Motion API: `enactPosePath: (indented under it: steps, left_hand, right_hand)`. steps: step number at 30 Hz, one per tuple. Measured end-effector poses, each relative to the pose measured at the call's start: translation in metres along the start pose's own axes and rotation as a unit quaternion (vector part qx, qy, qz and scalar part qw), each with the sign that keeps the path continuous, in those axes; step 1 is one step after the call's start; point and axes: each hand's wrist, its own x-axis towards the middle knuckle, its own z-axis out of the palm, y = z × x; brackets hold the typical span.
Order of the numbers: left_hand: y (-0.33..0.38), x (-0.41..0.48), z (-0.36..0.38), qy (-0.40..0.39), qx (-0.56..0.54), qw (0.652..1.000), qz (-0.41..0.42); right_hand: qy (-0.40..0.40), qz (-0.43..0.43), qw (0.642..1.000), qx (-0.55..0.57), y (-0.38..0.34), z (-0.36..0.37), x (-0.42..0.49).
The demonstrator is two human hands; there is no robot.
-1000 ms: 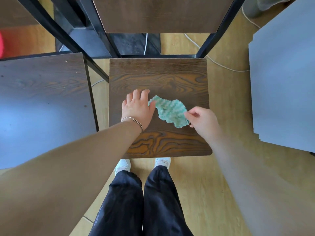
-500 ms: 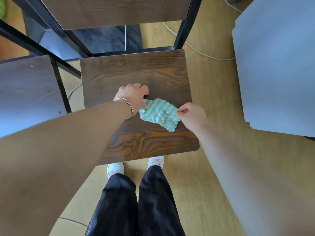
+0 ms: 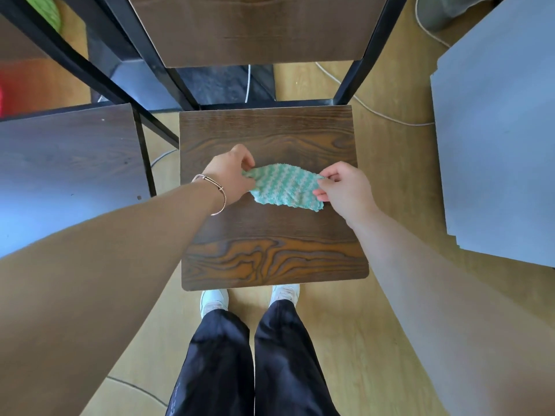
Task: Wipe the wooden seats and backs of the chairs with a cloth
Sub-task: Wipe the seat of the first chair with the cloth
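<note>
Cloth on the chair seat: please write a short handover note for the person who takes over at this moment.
Left hand: pinches the left end of the cloth.
Right hand: pinches the right end.
The cloth is spread between both hands over the middle of the wooden seat; contact with the wood I cannot tell.
Done: cloth in hand and spread out.
Left: wipe this seat, then the chair back, then the neighbouring seat on the left. Nothing shows which wood is already wiped.
</note>
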Motion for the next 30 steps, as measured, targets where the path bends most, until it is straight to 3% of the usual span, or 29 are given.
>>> enactPosePath:
  steps: [8, 12, 16, 20, 25, 28, 30]
  left_hand:
    - [-0.015, -0.009, -0.021, 0.138, -0.01, 0.987, 0.078]
    - [-0.033, -0.019, 0.001, 0.113, 0.084, 0.985, 0.098]
    - [-0.053, -0.04, 0.027, 0.003, 0.138, 0.989, 0.056]
    - [-0.069, -0.05, 0.027, 0.065, 0.118, 0.991, 0.001]
    - [-0.074, -0.053, 0.017, 0.096, 0.19, 0.977, -0.005]
    - [-0.073, -0.052, 0.016, 0.104, 0.22, 0.97, 0.009]
    - [-0.074, -0.053, 0.017, 0.117, 0.226, 0.967, 0.015]
  right_hand:
    - [0.065, -0.105, 0.992, -0.02, -0.033, -0.006, 0.001]
    - [0.066, -0.125, 0.989, -0.053, -0.007, -0.002, -0.013]
    - [0.047, -0.056, 0.995, -0.07, 0.037, 0.014, -0.024]
    - [0.122, 0.067, 0.988, 0.072, 0.041, 0.019, -0.027]
    - [0.127, 0.214, 0.92, 0.301, 0.015, 0.024, -0.015]
    - [0.082, 0.26, 0.905, 0.327, -0.006, 0.029, -0.011]
    - [0.053, 0.225, 0.925, 0.303, -0.02, 0.037, -0.012]
